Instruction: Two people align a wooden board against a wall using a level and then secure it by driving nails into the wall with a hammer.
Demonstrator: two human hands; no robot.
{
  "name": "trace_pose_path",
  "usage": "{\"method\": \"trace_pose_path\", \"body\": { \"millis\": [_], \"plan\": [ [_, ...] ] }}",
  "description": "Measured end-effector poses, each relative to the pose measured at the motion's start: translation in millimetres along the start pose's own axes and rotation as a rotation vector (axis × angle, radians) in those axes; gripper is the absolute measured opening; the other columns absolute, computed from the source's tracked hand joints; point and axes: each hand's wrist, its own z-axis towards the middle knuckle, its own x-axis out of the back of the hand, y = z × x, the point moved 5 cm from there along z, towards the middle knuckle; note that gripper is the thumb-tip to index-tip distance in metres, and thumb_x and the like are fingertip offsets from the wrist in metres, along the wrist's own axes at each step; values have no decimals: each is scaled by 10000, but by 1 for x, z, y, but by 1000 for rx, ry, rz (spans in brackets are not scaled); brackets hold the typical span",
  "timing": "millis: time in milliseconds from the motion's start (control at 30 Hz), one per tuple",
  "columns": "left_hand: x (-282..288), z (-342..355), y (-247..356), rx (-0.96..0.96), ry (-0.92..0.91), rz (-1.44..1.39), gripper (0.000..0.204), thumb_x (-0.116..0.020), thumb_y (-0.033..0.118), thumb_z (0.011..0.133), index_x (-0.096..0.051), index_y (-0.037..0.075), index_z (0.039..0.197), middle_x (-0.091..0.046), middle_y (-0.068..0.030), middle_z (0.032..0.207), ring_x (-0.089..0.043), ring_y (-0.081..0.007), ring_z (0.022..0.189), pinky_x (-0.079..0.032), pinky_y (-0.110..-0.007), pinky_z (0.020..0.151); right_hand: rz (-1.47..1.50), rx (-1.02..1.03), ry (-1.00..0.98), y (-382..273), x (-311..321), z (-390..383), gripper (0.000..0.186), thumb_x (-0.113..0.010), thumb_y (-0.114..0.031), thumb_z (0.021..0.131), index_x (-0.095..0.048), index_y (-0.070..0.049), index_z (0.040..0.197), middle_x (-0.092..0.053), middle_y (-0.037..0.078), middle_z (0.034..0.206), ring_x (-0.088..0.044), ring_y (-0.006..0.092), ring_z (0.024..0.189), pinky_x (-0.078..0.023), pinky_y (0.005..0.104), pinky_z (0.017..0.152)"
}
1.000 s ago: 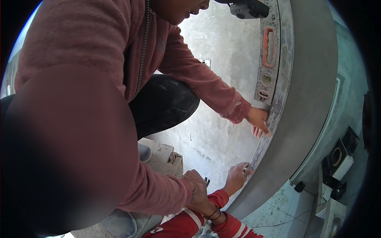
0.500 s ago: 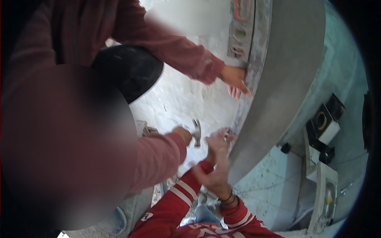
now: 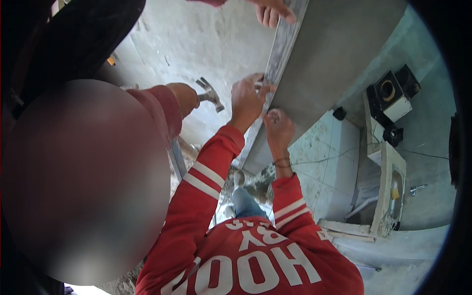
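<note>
A long, narrow, weathered grey board (image 3: 283, 43) runs slantwise along the edge of a smooth grey wall face (image 3: 327, 59). My left hand (image 3: 246, 101) is closed around the board's edge, fingertips and thumb at its face. Just below and to the right, my right hand (image 3: 279, 130) is curled into a fist beside the board, against the grey face; anything within its fingers is hidden. A co-worker's hand grips a claw hammer (image 3: 212, 96) to the left of my left hand. The co-worker's other hand (image 3: 274, 12) rests on the board higher up.
The co-worker crouches close on my left. Right of the wall face are a black loudspeaker (image 3: 387, 90), a sink (image 3: 395, 194) with a tap (image 3: 418, 188), and a cable across the tiled floor (image 3: 319, 172). A pale wall (image 3: 196, 44) stands behind the hammer.
My view has shifted, and more of my red sleeves shows. My right hand has moved from beside my left forearm up to the wall face. The level seen earlier has left view.
</note>
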Motion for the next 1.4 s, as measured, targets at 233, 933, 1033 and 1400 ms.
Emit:
{"method": "trace_pose_path", "body": {
  "millis": [233, 933, 1033, 1400],
  "plan": [
    [3, 2, -6, -70, 62, -13, 427, -813, 155, 977, -715, -97, 1308, -840, -161, 1050, -845, -276, 946, -648, -374, 773, -133, -29, 107, -5, -3, 7, 406, -930, -476, 849, -775, -101, 868, -759, 70, 733, -735, 301, 677, -546, 425, 650],
    [-64, -158, -89, 212, 206, 66, 594, -671, -7, 949, -560, 12, 1532, -619, -224, 1409, -677, -385, 1223, -564, -472, 1046, -143, -52, 151, -10, -4, 0, 372, -941, -399, 837, -791, -59, 855, -753, 129, 749, -709, 304, 647, -536, 423, 635],
    [-69, -161, -100, 101, 150, 91, 732, -693, 21, 947, -440, -1, 1633, -502, -243, 1558, -588, -428, 1377, -531, -481, 1121, -118, -24, 159, -20, 0, 0, 357, -946, -373, 835, -789, -52, 846, -752, 125, 740, -703, 301, 633, -537, 418, 631],
    [-78, -165, -91, 217, -134, 130, 1150, -898, 260, 859, -201, -22, 1728, -234, -241, 1728, -580, -532, 1386, -574, -544, 1058, -136, -12, 163, -18, 1, 0, 330, -926, -355, 865, -801, -49, 867, -770, 123, 779, -703, 313, 645, -530, 432, 629]
  ]
}}
